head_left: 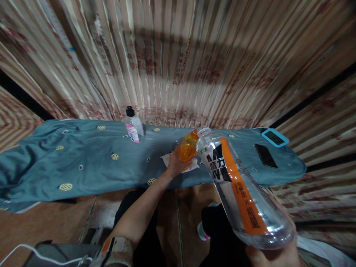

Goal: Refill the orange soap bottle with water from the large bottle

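My left hand (175, 164) is wrapped round a small orange bottle (188, 148), held tilted over a white tissue (191, 165) on the cloth-covered table. In my right hand (274, 256) is a large clear plastic bottle (241, 189) with an orange, black and silver label, gripped near its base. That bottle leans to the left, and its open mouth meets or overlaps the mouth of the orange one. Whether liquid passes between them I cannot tell. Most of my right hand's fingers are hidden behind the large bottle.
A clear bottle with a black cap and pink label (134, 126) stands at the table's back. On the right lie a dark phone (265, 155) and a blue-framed digital clock (275, 137). A blue-green patterned cloth (91, 163) covers the narrow table; pleated curtains (172, 63) hang behind.
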Demonstrator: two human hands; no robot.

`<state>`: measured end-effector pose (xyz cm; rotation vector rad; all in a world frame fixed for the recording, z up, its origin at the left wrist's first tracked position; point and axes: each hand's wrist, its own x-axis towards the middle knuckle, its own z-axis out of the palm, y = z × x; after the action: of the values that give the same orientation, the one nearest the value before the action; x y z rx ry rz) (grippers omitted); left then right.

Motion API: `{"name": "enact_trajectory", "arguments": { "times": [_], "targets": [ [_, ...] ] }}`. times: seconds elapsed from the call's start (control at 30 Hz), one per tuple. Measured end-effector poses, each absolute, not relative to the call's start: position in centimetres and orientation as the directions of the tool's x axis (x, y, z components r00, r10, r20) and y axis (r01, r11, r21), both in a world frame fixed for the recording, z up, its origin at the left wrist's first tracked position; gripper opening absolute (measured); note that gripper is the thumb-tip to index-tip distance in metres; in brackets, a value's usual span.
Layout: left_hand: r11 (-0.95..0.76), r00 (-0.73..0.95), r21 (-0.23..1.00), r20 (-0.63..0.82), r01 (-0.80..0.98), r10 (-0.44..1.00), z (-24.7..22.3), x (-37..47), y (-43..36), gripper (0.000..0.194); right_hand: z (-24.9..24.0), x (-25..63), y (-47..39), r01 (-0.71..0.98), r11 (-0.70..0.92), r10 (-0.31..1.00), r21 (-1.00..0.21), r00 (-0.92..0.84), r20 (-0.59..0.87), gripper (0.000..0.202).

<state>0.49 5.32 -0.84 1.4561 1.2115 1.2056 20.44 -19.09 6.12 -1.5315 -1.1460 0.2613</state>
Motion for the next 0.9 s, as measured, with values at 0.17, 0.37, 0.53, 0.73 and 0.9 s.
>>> {"name": "enact_trajectory", "arguments": {
  "times": [0.17, 0.37, 0.53, 0.73, 0.9],
  "targets": [
    [-0.135, 0.049, 0.978, 0.129, 0.160, 0.990, -0.5, 0.6, 5.3, 0.063, 7.4, 18.2, -18.8, 0.472, 0.151, 0.781, -0.869, 0.482, 0.397, 0.107],
    [-0.181, 0.046, 0.963, 0.176, 0.198, 0.983, -0.7, 0.6, 5.3, 0.059, 9.6, 15.1, -18.1, 0.461, 0.040, 0.707, -0.887, 0.614, 0.351, 0.122],
    [-0.180, 0.056, 0.959, 0.172, 0.220, 0.983, -0.7, 0.6, 5.3, 0.057, 9.7, 15.3, -18.1, 0.470, 0.017, 0.708, -0.882, 0.618, 0.343, 0.126],
    [-0.162, 0.058, 0.952, 0.152, 0.259, 0.987, -0.4, 0.5, 5.3, 0.058, 9.9, 14.8, -18.2, 0.437, -0.016, 0.682, -0.899, 0.662, 0.310, 0.128],
    [-0.148, 0.055, 0.940, 0.138, 0.308, 0.989, -0.2, 0.5, 5.3, 0.057, 9.6, 14.7, -17.9, 0.424, 0.005, 0.674, -0.906, 0.668, 0.316, 0.125]
  ]
}}
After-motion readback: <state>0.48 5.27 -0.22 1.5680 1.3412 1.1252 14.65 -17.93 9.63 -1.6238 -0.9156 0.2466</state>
